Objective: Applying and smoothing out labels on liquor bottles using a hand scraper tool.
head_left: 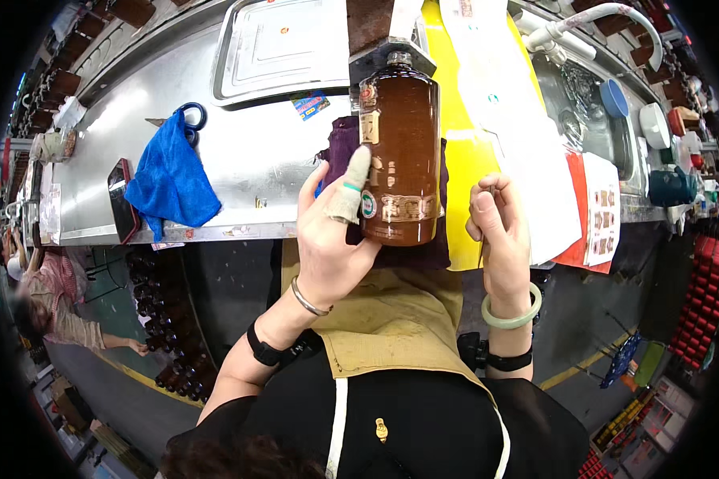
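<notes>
A large brown bottle with a clear neck lies on a dark purple cloth, its base toward me. Small pale labels and decoration stick to its side. My left hand holds the bottle at its lower left, thumb by the base. A whitish cover is on one finger, which rests along the bottle's side. Right of the bottle, my right hand is closed, thumb pressed on curled fingers. A thin dark strip shows below those fingers, too slight to name.
On the steel table are a blue cloth, blue-handled scissors, a phone and a metal tray. White sheets lie over yellow sheeting at right. Beyond is a sink with a faucet. Another person is at far left.
</notes>
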Demonstrator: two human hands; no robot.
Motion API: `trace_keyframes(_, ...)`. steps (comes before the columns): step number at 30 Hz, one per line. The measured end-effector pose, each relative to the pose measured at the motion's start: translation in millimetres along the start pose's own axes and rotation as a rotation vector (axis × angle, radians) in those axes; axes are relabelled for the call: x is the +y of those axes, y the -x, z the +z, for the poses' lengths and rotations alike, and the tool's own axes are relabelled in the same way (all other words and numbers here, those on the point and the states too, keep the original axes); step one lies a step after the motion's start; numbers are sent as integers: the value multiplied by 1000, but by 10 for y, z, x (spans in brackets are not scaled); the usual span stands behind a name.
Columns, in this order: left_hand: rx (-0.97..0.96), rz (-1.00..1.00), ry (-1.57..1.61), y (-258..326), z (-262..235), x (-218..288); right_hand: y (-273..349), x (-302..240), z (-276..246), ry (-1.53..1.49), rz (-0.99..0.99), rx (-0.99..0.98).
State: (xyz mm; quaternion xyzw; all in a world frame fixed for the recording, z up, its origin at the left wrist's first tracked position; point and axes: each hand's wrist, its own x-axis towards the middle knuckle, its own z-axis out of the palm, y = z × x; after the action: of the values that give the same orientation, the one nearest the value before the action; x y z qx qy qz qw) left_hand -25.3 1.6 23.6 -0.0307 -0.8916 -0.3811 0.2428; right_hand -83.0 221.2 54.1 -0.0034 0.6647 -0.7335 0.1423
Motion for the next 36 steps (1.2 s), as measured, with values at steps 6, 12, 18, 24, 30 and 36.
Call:
trace_keyframes(6,31,-160,81,14,49,68,3,9,-128,54,-26,68)
trace_keyframes(12,30,13,25,-3,-15,94,7,30,-196,52,-83,72)
trace_keyframes(18,-6,-163,220,27,-10,76,-26,-96,-2,176,-266,120)
trace_keyframes(24,-28,-6,48,32,-57,100,-37,-156,72,594,-787,85)
trace_keyframes(30,-100,-164,377,-1,-72,129,132,-453,6,934,-1062,-436)
trace_keyframes(36,-12,-299,605,-132,86,278,-24,-387,-52,759,-1027,6)
